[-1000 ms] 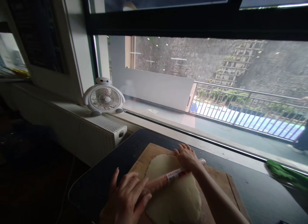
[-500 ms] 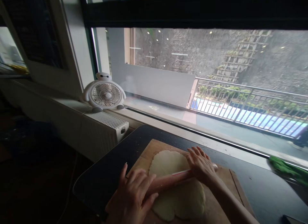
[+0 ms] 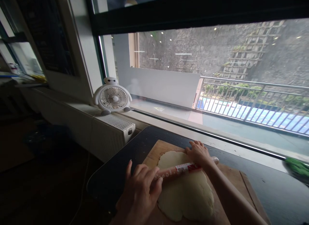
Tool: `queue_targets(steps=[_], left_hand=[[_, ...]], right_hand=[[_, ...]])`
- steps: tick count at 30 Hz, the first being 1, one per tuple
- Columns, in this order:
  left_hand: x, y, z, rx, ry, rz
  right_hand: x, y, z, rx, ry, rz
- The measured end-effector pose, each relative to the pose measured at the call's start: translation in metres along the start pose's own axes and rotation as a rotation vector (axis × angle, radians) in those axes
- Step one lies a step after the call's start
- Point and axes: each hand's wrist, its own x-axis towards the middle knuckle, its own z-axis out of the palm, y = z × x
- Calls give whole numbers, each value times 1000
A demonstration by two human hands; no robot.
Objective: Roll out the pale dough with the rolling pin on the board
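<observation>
A rolling pin (image 3: 170, 172) with a red and white label lies across a flat sheet of pale dough (image 3: 185, 196). My left hand (image 3: 142, 188) is curled over the pin's left end, its thumb on the near side and one finger raised. Over the right part of the pin bends my right hand (image 3: 198, 153), with the pin's rounded tip showing past the wrist. Beneath the dough is a wooden board (image 3: 154, 151), partly hidden by the dough and my arms. The dough's edge is wavy, with a notch at the near side.
The board rests on a black table (image 3: 116, 168) against a window sill (image 3: 166, 125). A white fan (image 3: 114, 98) stands at the left beside a radiator (image 3: 120, 126). Green cloth-like material (image 3: 298, 167) lies at the far right.
The rolling pin has turned, bringing its label and printed marks into sight. My hands have gone slightly forward over the dough with it. The whole view has shifted a little.
</observation>
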Motion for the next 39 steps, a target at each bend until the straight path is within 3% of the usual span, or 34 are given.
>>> queue_targets(steps=[11,19,23,28,31,36,39], left_hand=[[-2,-8,-4,-55,-25,19],[-3,4,0,-54,-7,-46],[-6,0,-2,-42,-34,26],[-21,-10,1,-50,-24,201],[-19,-16,9,-44,1,180],[-5,-25,18,-8,28,89],[-6,-23,14,14,11,70]], right_hand=[[-1,3,2,23,31,5],[-4,0,-2,28,49,18],[-40,10,-6,28,55,4],[-95,31,-10,11,67,-121],[-78,24,-10,12,75,-113],[1,-8,-8,39,46,-97],[7,-15,-12,53,53,-122]])
